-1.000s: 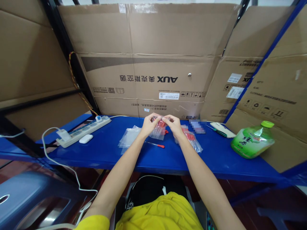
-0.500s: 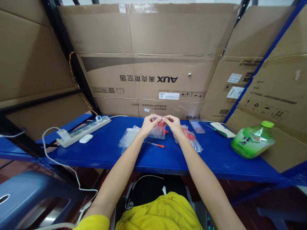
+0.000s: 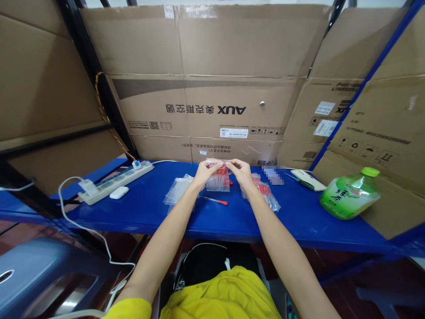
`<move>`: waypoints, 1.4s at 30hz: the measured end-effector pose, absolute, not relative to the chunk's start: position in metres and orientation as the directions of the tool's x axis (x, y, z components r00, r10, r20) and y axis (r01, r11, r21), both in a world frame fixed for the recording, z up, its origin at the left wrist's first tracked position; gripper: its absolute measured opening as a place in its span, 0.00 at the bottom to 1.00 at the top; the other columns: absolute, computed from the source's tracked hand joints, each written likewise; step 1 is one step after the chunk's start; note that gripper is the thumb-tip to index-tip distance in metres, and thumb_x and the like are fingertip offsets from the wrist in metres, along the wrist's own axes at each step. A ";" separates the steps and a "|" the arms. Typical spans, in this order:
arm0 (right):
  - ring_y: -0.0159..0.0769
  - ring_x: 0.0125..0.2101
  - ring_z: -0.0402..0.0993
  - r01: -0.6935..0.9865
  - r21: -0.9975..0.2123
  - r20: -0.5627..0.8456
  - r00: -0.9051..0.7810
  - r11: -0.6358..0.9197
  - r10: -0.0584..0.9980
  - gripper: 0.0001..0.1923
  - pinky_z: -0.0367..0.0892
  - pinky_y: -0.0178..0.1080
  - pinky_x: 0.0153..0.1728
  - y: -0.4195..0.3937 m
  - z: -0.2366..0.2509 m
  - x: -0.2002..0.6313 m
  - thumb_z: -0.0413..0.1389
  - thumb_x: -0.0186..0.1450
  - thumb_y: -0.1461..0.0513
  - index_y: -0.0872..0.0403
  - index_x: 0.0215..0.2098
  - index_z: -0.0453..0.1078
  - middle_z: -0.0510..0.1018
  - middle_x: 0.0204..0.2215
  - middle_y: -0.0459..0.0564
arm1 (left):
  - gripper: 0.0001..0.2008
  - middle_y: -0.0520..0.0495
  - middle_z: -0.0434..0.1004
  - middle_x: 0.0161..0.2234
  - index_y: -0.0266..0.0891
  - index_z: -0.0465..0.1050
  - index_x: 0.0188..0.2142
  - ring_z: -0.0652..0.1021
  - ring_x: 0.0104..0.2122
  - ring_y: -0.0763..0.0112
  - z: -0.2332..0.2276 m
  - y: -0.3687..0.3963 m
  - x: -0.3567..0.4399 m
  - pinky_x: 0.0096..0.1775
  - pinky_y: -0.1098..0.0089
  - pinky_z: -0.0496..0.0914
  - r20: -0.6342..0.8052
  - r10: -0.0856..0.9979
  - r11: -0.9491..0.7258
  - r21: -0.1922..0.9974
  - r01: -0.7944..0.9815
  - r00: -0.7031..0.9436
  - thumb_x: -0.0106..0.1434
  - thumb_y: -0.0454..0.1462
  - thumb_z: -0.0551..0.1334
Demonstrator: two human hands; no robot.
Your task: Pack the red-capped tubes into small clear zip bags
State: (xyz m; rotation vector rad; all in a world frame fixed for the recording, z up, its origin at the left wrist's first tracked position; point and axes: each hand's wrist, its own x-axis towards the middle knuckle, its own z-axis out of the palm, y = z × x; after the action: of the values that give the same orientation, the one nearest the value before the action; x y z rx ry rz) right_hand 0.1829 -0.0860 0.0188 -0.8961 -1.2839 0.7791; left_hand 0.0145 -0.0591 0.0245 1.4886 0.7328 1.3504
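Your left hand (image 3: 203,175) and right hand (image 3: 242,174) each have their grip pinching the far edge of a clear plastic bag (image 3: 218,183) with red pieces visible in it, at the middle of the blue table (image 3: 308,223). Near it lies a red-ended dropper (image 3: 222,203). A stack of clear bags (image 3: 179,191) sits to the left; bags with red contents (image 3: 265,191) lie to the right, partly behind your right forearm. Farther right are a green-handled screwdriver (image 3: 306,184) and a green-labelled bottle (image 3: 350,196).
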 end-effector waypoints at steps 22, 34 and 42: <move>0.35 0.30 0.73 0.063 -0.872 0.489 0.144 0.485 0.860 0.17 0.69 0.37 0.33 -0.087 0.019 0.184 0.67 0.56 0.49 0.54 0.32 0.78 0.80 0.29 0.46 | 0.21 0.42 0.84 0.38 0.35 0.82 0.39 0.81 0.38 0.63 0.021 -0.056 0.013 0.45 0.65 0.73 0.415 0.891 -0.387 0.906 -0.172 0.182 0.55 0.49 0.75; 0.36 0.32 0.74 0.017 -0.883 0.468 0.103 0.469 0.878 0.19 0.69 0.37 0.33 -0.088 0.020 0.180 0.67 0.56 0.47 0.54 0.34 0.78 0.81 0.32 0.48 | 0.21 0.41 0.85 0.40 0.34 0.82 0.40 0.81 0.39 0.63 0.021 -0.055 0.014 0.45 0.65 0.73 0.455 0.862 -0.428 0.889 -0.163 0.222 0.58 0.50 0.73; 0.38 0.34 0.75 0.090 -0.850 0.526 0.119 0.519 0.842 0.16 0.70 0.40 0.41 -0.086 0.020 0.185 0.65 0.58 0.49 0.53 0.32 0.77 0.81 0.31 0.47 | 0.21 0.41 0.84 0.41 0.35 0.82 0.40 0.80 0.39 0.63 0.025 -0.059 0.016 0.44 0.66 0.73 0.514 0.823 -0.511 0.856 -0.080 0.242 0.61 0.51 0.70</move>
State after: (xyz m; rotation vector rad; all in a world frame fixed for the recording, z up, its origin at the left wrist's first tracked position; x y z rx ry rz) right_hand 0.1854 -0.0862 0.0201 -0.8951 -1.3576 0.6736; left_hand 0.0163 -0.0591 0.0248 1.6933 0.6953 1.3858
